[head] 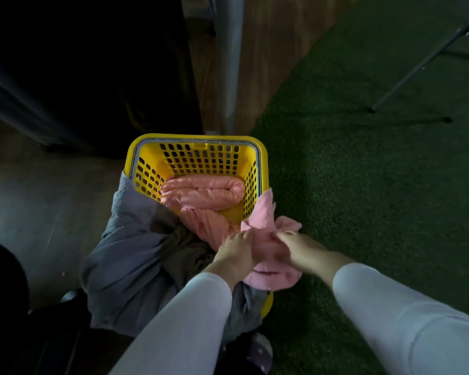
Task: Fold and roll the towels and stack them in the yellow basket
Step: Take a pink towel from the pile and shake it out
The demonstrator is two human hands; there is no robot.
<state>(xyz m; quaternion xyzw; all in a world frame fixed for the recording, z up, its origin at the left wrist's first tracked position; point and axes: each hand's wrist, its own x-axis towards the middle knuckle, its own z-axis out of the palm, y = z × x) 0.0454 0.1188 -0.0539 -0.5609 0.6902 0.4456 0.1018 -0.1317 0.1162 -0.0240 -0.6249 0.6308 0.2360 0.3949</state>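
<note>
Grey towel (125,255), count one, hangs unfolded over the near-left rim of the yellow basket (198,139) and spills down toward lower left of frame. Basket count: one, perforated walls, standing at centre frame where the dark floor at left meets green carpet (363,185) at right. Inside it, against the far wall, one rolled pink towel (201,194) lies crosswise on the basket bottom. A second pink towel (266,269), loose and bunched, drapes over the near-right rim, partly inside the basket and partly out.

Hands: two, both in white sleeves entering from bottom of frame. Left hand (234,254) is closed on the loose pink towel, fingers curled into the cloth. Right hand (301,253), just right of it, likewise grips the same towel, fingers pinching a fold; slight motion blur there. The two hands sit close together, cloth bunched between them.

One metal pole (229,63) stands behind the basket, upper centre.
</note>
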